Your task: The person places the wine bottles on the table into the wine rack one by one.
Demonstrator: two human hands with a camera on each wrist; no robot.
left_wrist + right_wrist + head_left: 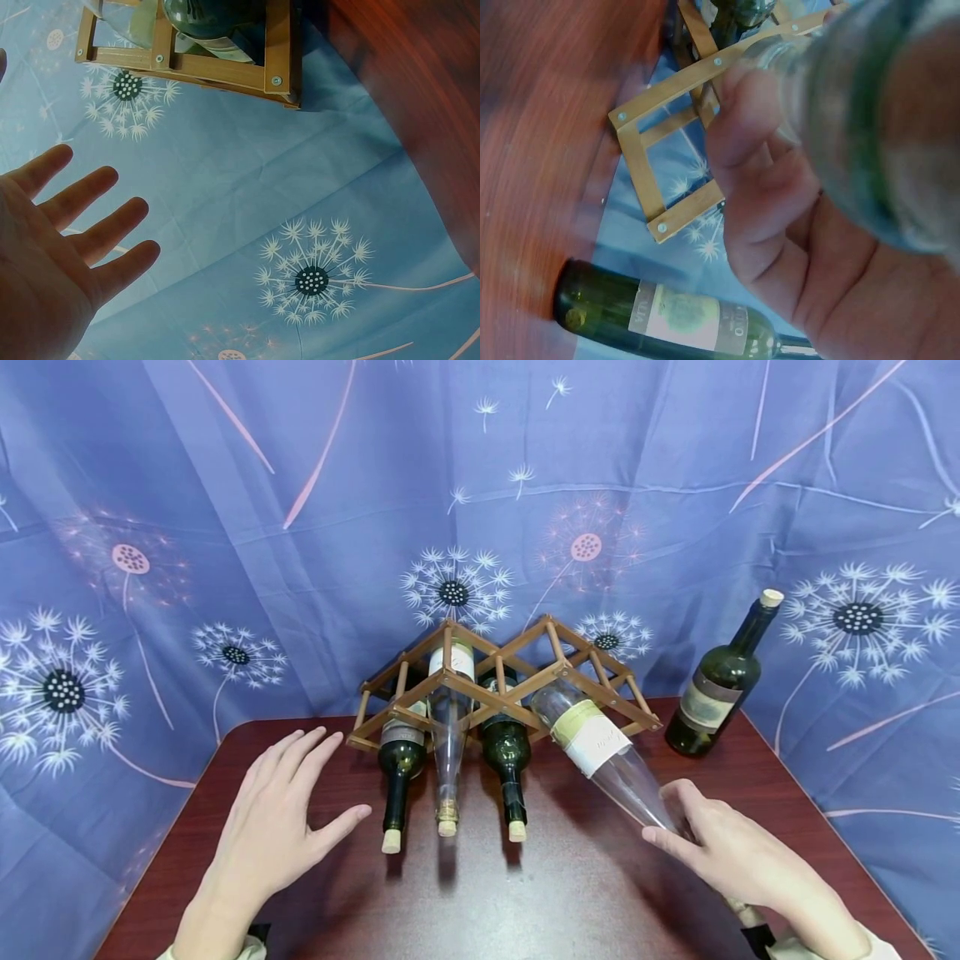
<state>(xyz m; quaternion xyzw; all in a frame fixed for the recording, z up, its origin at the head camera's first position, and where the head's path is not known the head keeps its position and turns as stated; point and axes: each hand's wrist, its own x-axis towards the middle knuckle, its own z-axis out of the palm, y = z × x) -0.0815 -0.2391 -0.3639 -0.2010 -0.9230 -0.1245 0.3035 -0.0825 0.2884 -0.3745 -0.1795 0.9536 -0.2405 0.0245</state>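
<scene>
My right hand grips a clear glass wine bottle by its neck. Tilted, with its neck toward me, this bottle has its base end at the right opening of the wooden wine rack. In the right wrist view, the curled fingers wrap round the blurred glass. My left hand hovers left of the rack, fingers spread, touching nothing. Resting in the rack, necks toward me, are a green bottle, a clear bottle and a darker green bottle, all corked.
A corked green wine bottle stands upright at the table's back right, beside the rack. The dark red wooden table lies below, and a blue dandelion-patterned cloth hangs directly behind and at the sides.
</scene>
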